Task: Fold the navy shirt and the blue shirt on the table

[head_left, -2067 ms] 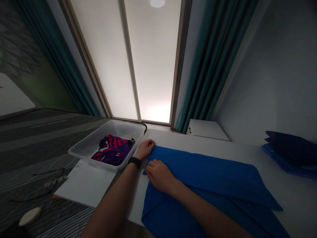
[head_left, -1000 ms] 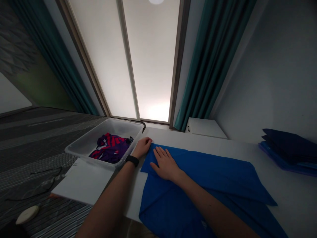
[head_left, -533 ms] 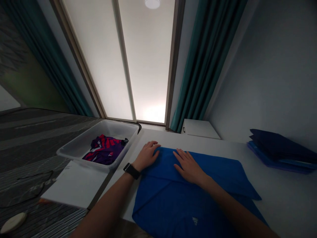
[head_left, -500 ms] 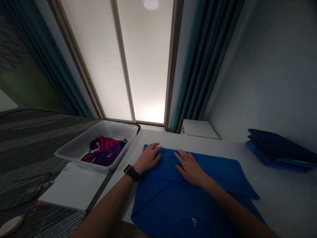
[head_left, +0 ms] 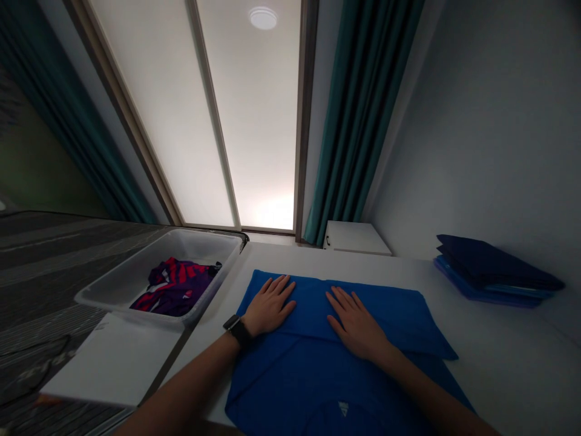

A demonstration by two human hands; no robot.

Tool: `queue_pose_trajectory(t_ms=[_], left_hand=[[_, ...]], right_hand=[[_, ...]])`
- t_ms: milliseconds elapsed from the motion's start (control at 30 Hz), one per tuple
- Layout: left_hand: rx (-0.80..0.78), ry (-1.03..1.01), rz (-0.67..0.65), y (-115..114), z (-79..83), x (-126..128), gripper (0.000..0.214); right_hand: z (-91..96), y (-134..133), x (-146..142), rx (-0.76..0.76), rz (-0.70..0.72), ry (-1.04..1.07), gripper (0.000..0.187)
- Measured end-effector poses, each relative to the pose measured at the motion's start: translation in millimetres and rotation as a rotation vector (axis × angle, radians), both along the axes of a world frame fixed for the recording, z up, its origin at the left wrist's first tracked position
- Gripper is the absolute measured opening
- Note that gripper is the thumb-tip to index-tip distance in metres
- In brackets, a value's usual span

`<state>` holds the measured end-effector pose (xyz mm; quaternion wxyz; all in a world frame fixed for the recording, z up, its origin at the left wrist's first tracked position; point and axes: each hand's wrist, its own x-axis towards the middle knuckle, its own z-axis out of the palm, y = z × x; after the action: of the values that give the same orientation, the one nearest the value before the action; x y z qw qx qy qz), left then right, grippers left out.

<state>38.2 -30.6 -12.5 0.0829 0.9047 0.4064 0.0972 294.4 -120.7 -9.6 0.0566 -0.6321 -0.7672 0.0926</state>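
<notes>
A blue T-shirt (head_left: 290, 375) lies partly folded on the white table (head_left: 490, 363), its far part turned over in a band toward me. A small pale logo shows near its collar at the bottom of the view. My left hand (head_left: 269, 307), with a dark watch on the wrist, rests flat on the left of the folded band, fingers spread. Flat on the middle of the same band lies my right hand (head_left: 356, 324), its fingers also stretched out. Neither hand grips the cloth.
A translucent plastic bin (head_left: 109, 298) holding a purple and red garment (head_left: 181, 287) stands to the left. Folded dark and blue clothes (head_left: 499, 269) are stacked at the right by the wall. Beyond the table are a white cabinet (head_left: 356, 237) and teal curtains (head_left: 349, 133).
My left hand has settled flatter with its fingers spread, away from the shirt's far edge. My right hand stays on the cloth. The view has shifted slightly right.
</notes>
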Motion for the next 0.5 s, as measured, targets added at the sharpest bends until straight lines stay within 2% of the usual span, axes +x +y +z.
queue_pose_trajectory(t_ms=[300, 500], left_hand=[[0.041, 0.066, 0.008, 30, -1.1, -3, 0.059], [-0.003, 0.055, 0.004, 34, 4.2, -5, 0.061]], right_hand=[[2.8, 28, -5, -0.027, 0.004, 0.032, 0.071], [6.4, 31, 0, -0.022, -0.003, 0.136, 0.068]])
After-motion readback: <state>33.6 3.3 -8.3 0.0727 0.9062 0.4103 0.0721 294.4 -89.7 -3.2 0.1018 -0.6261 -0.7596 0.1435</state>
